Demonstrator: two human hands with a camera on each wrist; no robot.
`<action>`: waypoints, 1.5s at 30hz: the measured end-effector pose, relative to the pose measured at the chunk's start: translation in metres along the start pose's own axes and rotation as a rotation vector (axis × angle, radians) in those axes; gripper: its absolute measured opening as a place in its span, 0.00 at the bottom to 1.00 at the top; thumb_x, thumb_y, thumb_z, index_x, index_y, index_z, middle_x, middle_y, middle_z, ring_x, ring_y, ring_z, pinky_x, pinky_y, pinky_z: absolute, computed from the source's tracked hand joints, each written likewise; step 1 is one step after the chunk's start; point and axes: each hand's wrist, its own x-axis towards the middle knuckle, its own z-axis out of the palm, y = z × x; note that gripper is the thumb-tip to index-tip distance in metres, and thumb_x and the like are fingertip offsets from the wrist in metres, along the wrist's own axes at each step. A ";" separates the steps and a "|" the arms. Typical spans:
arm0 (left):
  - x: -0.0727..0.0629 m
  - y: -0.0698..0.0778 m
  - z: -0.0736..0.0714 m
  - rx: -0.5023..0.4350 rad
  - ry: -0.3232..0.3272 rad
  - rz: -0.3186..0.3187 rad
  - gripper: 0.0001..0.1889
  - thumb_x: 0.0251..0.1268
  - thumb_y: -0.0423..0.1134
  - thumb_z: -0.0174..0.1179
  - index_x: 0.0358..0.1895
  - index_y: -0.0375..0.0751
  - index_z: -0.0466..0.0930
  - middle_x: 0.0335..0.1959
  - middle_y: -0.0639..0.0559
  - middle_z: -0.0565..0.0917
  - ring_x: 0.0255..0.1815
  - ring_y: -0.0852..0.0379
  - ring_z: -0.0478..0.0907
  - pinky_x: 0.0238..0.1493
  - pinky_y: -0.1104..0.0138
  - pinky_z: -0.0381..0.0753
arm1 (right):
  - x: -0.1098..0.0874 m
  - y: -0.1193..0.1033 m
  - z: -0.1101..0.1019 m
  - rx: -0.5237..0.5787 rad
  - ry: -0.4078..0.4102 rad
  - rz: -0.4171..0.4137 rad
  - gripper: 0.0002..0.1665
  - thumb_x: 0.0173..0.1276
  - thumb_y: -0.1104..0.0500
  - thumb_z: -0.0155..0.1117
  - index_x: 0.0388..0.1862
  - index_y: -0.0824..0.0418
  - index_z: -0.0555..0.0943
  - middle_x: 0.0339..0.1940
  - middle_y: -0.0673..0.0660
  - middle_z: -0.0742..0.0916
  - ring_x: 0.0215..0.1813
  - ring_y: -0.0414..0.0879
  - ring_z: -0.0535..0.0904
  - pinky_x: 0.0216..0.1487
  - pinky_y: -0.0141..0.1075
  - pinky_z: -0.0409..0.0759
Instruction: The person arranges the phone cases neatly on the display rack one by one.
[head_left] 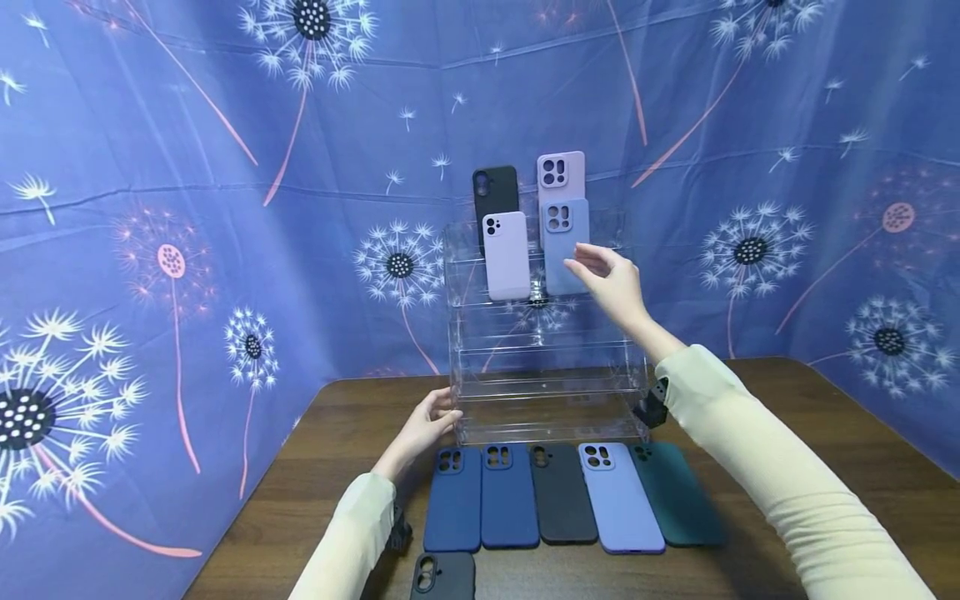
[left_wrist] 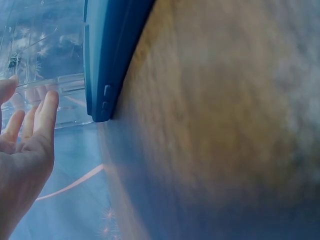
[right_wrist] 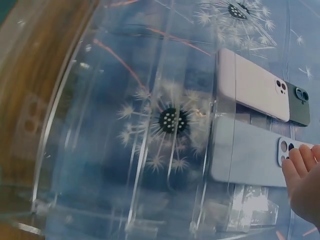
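Note:
A clear tiered display rack (head_left: 551,387) stands on the table with phone cases on its upper tiers. My right hand (head_left: 611,283) is by the right edge of a light blue phone case (head_left: 562,250), thumb and fingers apart. In the right wrist view the fingertips (right_wrist: 300,160) overlap its camera cutout; contact cannot be made out. Behind it stands a pale pink case (head_left: 573,179); to its left are a pale lilac case (head_left: 507,258) and a black one (head_left: 498,192). My left hand (head_left: 422,427) rests at the rack's lower left side, fingers extended.
Before the rack lies a row of phone cases: two navy (head_left: 452,508) (head_left: 510,504), a black (head_left: 564,500), a periwinkle (head_left: 622,504) and a dark green (head_left: 675,500). Another black case (head_left: 446,579) lies nearer. A dandelion-print cloth (head_left: 300,250) hangs behind the brown table (head_left: 345,408).

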 end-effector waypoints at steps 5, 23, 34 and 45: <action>-0.004 -0.003 -0.004 0.000 -0.032 0.077 0.30 0.65 0.42 0.58 0.66 0.32 0.60 0.56 0.32 0.70 0.51 0.47 0.77 0.52 0.60 0.81 | -0.014 0.003 -0.012 -0.010 -0.057 0.000 0.30 0.64 0.50 0.64 0.62 0.63 0.73 0.59 0.63 0.80 0.60 0.54 0.76 0.62 0.45 0.74; -0.003 0.008 0.001 0.024 0.002 -0.024 0.28 0.68 0.35 0.55 0.68 0.33 0.59 0.60 0.30 0.68 0.54 0.44 0.74 0.56 0.57 0.78 | -0.058 0.010 -0.060 -0.081 -0.060 0.102 0.29 0.65 0.56 0.63 0.62 0.67 0.72 0.60 0.67 0.78 0.60 0.59 0.75 0.60 0.50 0.73; -0.002 0.008 0.001 0.018 0.012 -0.032 0.28 0.67 0.34 0.55 0.67 0.32 0.59 0.60 0.29 0.68 0.54 0.43 0.74 0.56 0.56 0.78 | -0.089 0.080 -0.075 -0.187 -0.126 0.150 0.36 0.64 0.47 0.63 0.66 0.63 0.68 0.64 0.65 0.74 0.61 0.62 0.74 0.56 0.51 0.75; -0.002 0.006 0.002 0.003 0.028 0.000 0.26 0.66 0.32 0.55 0.66 0.30 0.60 0.59 0.28 0.69 0.51 0.47 0.77 0.54 0.55 0.79 | -0.124 0.106 -0.075 -0.179 -0.283 0.248 0.41 0.66 0.45 0.61 0.71 0.61 0.61 0.64 0.70 0.73 0.62 0.66 0.71 0.56 0.57 0.75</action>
